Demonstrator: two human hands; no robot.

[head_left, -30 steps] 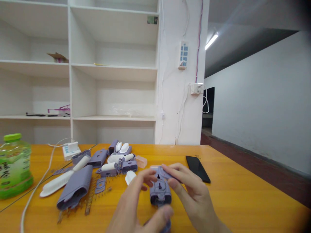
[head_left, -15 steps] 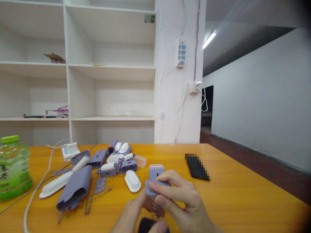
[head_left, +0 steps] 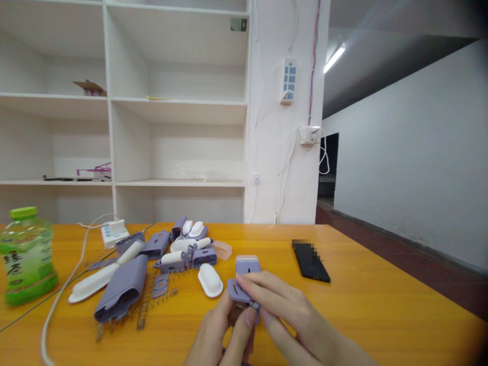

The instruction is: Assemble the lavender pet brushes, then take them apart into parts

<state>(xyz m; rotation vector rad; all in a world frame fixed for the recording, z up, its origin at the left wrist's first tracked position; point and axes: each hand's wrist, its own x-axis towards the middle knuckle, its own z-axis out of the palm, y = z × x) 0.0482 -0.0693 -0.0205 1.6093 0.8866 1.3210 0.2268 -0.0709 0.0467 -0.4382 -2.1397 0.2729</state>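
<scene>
Above the front of the table, a small purple plastic part (head_left: pixel 236 291) with a slot in it is gripped between both hands. My left hand (head_left: pixel 215 328) is closed round its lower side, the thumb pressed up beneath the part. From the right, my right hand (head_left: pixel 293 310) pinches its edge with the fingertips. Brownish metal, perhaps a coil, shows under the part, mostly covered by fingers. Just behind the hands is a purple piece (head_left: pixel 247 264) with a pale translucent end. Left of them lies a white oval ribbed piece (head_left: pixel 210 280).
Purple shells (head_left: pixel 124 290), white pieces (head_left: pixel 93 283) and several springs (head_left: pixel 143 310) spread across the left side. A green-capped bottle (head_left: pixel 28 259), a white cable (head_left: pixel 61 300) and a power strip (head_left: pixel 114 235) are further left. A black phone (head_left: pixel 310 262) lies to the right.
The purple part has tilted in the hands, and the coil below it is now more covered. My left thumb has come up under it. The dark object at the bottom is mostly out of view.
</scene>
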